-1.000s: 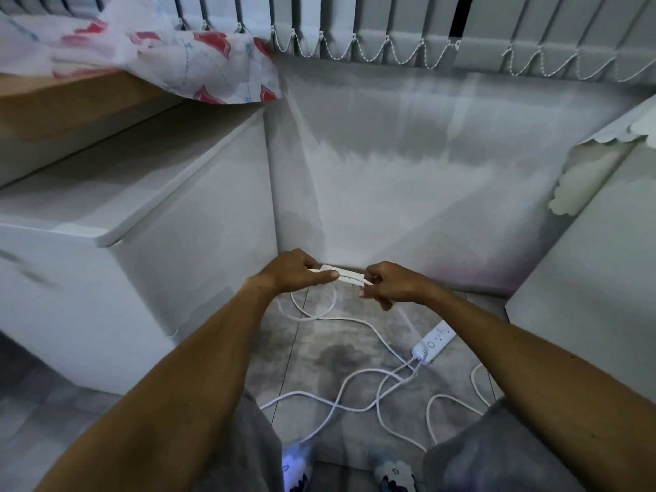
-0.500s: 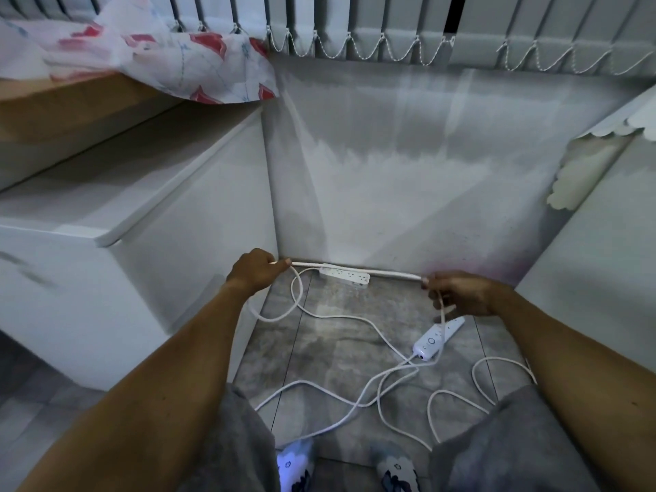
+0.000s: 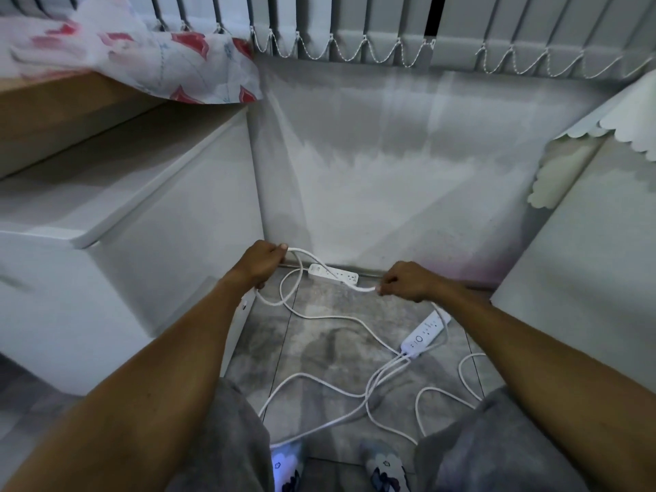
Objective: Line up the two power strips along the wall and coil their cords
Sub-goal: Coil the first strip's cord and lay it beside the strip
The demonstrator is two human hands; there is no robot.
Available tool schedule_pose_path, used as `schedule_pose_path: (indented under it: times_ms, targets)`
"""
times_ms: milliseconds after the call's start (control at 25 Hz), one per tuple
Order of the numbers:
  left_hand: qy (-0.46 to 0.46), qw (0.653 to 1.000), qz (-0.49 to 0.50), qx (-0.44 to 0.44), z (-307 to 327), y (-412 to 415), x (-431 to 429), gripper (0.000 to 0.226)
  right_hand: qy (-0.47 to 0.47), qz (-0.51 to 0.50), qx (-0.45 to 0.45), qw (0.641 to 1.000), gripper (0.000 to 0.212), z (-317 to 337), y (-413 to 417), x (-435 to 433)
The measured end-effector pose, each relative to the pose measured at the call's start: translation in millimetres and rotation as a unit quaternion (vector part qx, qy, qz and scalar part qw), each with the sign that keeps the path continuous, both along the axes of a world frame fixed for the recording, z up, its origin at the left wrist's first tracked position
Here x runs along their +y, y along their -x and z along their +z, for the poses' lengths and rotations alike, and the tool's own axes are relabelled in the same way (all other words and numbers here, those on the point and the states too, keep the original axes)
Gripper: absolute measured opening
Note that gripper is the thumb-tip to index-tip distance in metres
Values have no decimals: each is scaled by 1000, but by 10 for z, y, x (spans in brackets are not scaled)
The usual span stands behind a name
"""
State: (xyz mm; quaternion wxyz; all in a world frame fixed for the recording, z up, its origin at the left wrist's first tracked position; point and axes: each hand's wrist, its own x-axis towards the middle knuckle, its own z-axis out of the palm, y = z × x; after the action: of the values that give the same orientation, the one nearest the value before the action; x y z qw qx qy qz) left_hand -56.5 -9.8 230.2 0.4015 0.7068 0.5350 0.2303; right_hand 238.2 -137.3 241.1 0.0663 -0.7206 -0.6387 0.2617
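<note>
Power strips: two, I count. One strip (image 3: 333,274) lies flat against the wall (image 3: 390,193), so that half looks placed. Second strip (image 3: 426,333) sits angled out on the floor (image 3: 330,349), not lined up yet. Both cords loose and tangled, coiling barely begun. Left hand (image 3: 261,262) and right hand (image 3: 408,282) each pinch one cord (image 3: 312,255), a short span between them.

dim corner: grey tiled floor (image 3: 330,353), pale wall (image 3: 390,193), vertical blinds (image 3: 355,23) above, white cabinet (image 3: 106,221) left, floral cloth (image 3: 159,55) draped over it.
</note>
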Motion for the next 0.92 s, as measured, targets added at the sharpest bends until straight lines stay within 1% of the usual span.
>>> schedule_pose_path:
  times_ms: [40, 80, 120, 200, 240, 320, 400, 440, 520, 600, 680, 760, 840, 920]
  targets:
    - [3, 1000, -8, -10, 32, -39, -17, 44, 2, 56, -57, 997, 27, 1, 188, 2]
    - [2, 1000, -17, -23, 68, -90, -45, 43, -1, 107, -90, 990, 33, 3, 402, 6]
    - [-1, 999, -25, -39, 102, -148, -80, 43, -6, 136, -90, 987, 37, 8, 612, 19]
    - [9, 997, -34, -69, 146, -267, -163, 43, -5, 148, -45, 988, 36, 56, 943, 66]
    - [17, 996, -43, -71, 155, -322, -206, 42, -8, 157, -15, 987, 35, 103, 1067, 93]
    - [29, 996, -75, -44, 167, -399, -279, 43, -27, 183, 53, 981, 29, 178, 1218, 159]
    - [34, 994, -98, -21, 168, -435, -295, 43, -76, 198, 97, 972, 29, 199, 1272, 178]
    - [41, 994, -94, -24, 176, -446, -285, 41, -102, 189, 118, 969, 27, 173, 1261, 174]
    - [83, 992, -75, -63, 208, -439, -278, 33, -143, 139, 161, 967, 17, 115, 1202, 163]
    - [146, 981, -99, -86, 236, -437, -314, 34, -187, 55, 192, 962, 29, 101, 1132, 185]
    - [181, 971, -152, -49, 241, -471, -362, 45, -223, 5, 183, 957, 37, 127, 1056, 219]
    - [163, 970, -179, 5, 242, -524, -397, 54, -211, 0, 174, 962, 38, 155, 971, 250]
    - [143, 975, -172, 17, 235, -563, -393, 53, -170, -7, 195, 966, 45, 164, 836, 252]
    - [105, 979, -174, 31, 228, -540, -381, 54, -132, -26, 194, 972, 54, 157, 647, 232]
